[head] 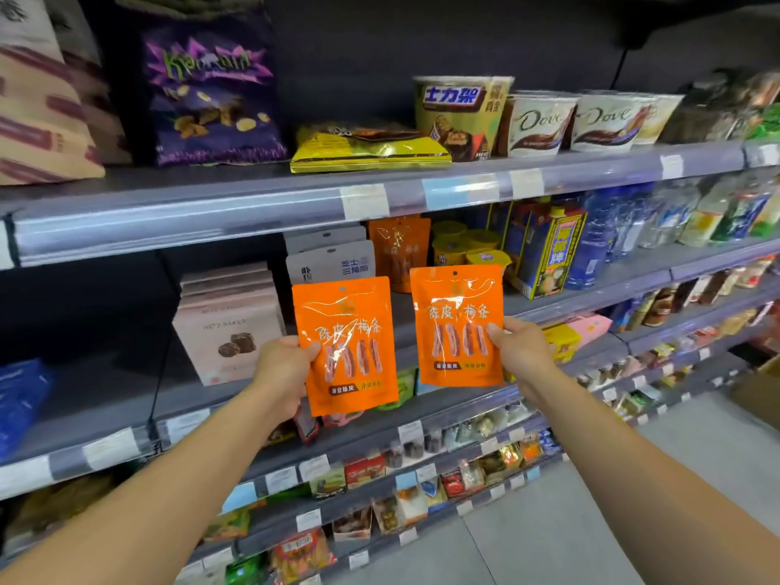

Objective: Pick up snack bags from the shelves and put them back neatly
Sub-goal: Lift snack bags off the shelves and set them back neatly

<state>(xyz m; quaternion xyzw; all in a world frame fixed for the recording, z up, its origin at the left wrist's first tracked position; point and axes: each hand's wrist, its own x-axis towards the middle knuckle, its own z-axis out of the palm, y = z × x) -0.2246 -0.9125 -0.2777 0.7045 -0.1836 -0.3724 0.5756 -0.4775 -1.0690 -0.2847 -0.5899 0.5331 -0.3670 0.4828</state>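
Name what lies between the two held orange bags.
Nothing: head view shows a bare gap between left bag and right bag, grey shelf behind.

A: What do the two hands hold?
B: The left hand (283,369) pinches the left orange bag (350,348) by its left edge, thumb on the front. The right hand (521,352) grips the right orange bag (458,327) by its right edge. Both bags are upright, side by side with a small gap between them, the right one a little higher.
A: And behind them?
B: More orange pouches (399,247) stand far back on the middle shelf (591,301), with grey pouches (331,263) just to their left and pink boxes (228,327) further left.
A: The shelf above?
B: A purple bag (211,90) on the left, a flat yellow bag (367,149), then a gold tub (460,111) and Dove cups (540,124) to the right.
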